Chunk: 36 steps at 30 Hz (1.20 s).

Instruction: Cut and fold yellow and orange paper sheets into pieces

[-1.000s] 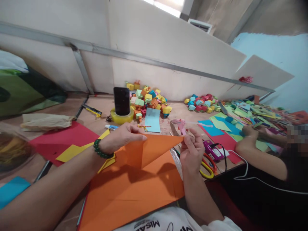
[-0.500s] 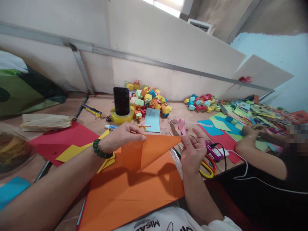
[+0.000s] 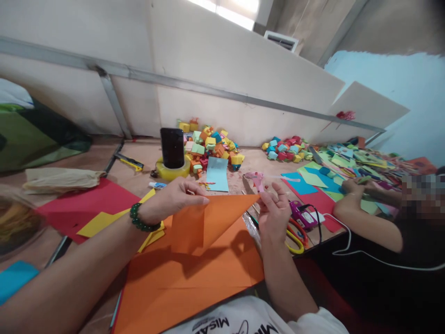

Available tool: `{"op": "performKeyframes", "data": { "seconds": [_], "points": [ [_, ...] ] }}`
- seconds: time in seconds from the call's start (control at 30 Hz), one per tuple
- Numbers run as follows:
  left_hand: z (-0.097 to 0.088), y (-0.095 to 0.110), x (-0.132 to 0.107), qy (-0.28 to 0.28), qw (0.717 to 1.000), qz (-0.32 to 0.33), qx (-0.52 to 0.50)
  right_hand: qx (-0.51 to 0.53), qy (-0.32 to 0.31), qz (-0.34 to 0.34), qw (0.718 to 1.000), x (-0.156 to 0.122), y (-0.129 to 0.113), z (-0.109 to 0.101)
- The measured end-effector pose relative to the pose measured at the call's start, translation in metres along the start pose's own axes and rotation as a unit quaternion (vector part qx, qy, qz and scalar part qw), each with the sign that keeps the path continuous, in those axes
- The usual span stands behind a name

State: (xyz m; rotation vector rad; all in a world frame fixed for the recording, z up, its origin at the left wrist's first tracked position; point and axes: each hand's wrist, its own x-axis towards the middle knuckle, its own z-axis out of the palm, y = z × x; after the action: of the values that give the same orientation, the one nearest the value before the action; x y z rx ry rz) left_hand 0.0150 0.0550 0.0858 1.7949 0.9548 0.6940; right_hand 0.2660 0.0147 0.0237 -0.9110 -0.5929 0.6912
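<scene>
A large orange paper sheet [image 3: 194, 273] lies in front of me, with its far part lifted and folded back toward me. My left hand [image 3: 174, 199], with a green bead bracelet on the wrist, pinches the upper edge of the raised fold. My right hand [image 3: 274, 213] pinches the pointed right corner of that fold between thumb and fingers. Both hands hold the fold up above the flat part of the sheet.
Red paper [image 3: 86, 199] and yellow paper [image 3: 100, 222] lie at left. A phone [image 3: 172, 148] stands in a yellow tape roll. Piles of small coloured paper cubes [image 3: 212, 146] sit by the wall. Scissors [image 3: 295, 236] and a glue gun [image 3: 302, 215] lie at right, near another person's arm [image 3: 368, 222].
The raised orange fold has been drawn further back toward me and hangs lower. Both hands have kept their pinch; the view has shifted slightly.
</scene>
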Motion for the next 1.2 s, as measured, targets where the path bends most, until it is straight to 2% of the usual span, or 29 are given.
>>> {"op": "performKeyframes", "data": {
  "seconds": [0.07,0.13,0.17,0.23,0.3,0.37,0.43,0.5,0.57,0.63,0.7,0.77,0.8,0.87,0.93,1.0,1.1,1.2],
  "points": [
    [-0.002,0.001,-0.001,-0.004,1.000,-0.006,-0.008,0.002,0.016,-0.044,0.999,0.001,-0.008,-0.001],
    [-0.003,0.003,-0.002,-0.024,1.000,0.000,-0.003,-0.032,-0.009,-0.115,0.993,-0.006,-0.023,0.003],
    [-0.003,0.003,-0.002,-0.040,0.999,0.005,0.006,-0.071,-0.045,-0.142,0.986,-0.012,-0.032,0.007],
    [0.000,0.004,-0.002,-0.075,0.996,0.014,0.033,-0.146,-0.166,-0.148,0.964,-0.025,-0.048,0.019],
    [0.005,0.003,-0.001,-0.096,0.993,0.026,0.064,-0.231,-0.306,-0.112,0.917,-0.035,-0.059,0.031],
    [0.011,0.003,-0.001,-0.101,0.989,0.048,0.093,-0.298,-0.410,-0.084,0.858,-0.038,-0.060,0.040],
    [0.015,0.004,-0.001,-0.104,0.984,0.074,0.125,-0.328,-0.472,-0.063,0.816,-0.036,-0.057,0.045],
    [0.017,0.009,-0.001,-0.104,0.977,0.085,0.168,-0.323,-0.503,-0.046,0.800,-0.031,-0.052,0.046],
    [0.018,0.016,-0.003,-0.087,0.967,0.083,0.224,-0.312,-0.509,-0.033,0.802,-0.026,-0.046,0.045],
    [0.022,0.024,-0.008,-0.036,0.950,0.082,0.300,-0.304,-0.494,-0.017,0.815,-0.021,-0.039,0.043],
    [0.031,0.028,-0.016,0.044,0.915,0.103,0.386,-0.297,-0.468,0.007,0.833,-0.018,-0.026,0.040],
    [0.047,0.025,-0.027,0.092,0.872,0.150,0.456,-0.295,-0.445,0.030,0.845,-0.015,-0.008,0.035],
    [0.056,0.020,-0.033,0.082,0.857,0.177,0.477,-0.301,-0.435,0.037,0.847,-0.014,0.002,0.032],
    [0.074,0.005,-0.045,0.016,0.832,0.203,0.516,-0.336,-0.409,0.045,0.848,-0.015,0.022,0.026],
    [0.088,-0.012,-0.053,-0.052,0.814,0.194,0.546,-0.368,-0.386,0.050,0.845,-0.017,0.038,0.021],
    [0.094,-0.028,-0.058,-0.090,0.803,0.186,0.558,-0.380,-0.374,0.050,0.845,-0.019,0.048,0.017],
    [0.094,-0.043,-0.061,-0.106,0.805,0.190,0.552,-0.395,-0.372,0.023,0.840,-0.024,0.052,0.014],
    [0.093,-0.048,-0.064,-0.111,0.806,0.198,0.547,-0.420,-0.380,-0.011,0.824,-0.026,0.051,0.011]
  ]
}}
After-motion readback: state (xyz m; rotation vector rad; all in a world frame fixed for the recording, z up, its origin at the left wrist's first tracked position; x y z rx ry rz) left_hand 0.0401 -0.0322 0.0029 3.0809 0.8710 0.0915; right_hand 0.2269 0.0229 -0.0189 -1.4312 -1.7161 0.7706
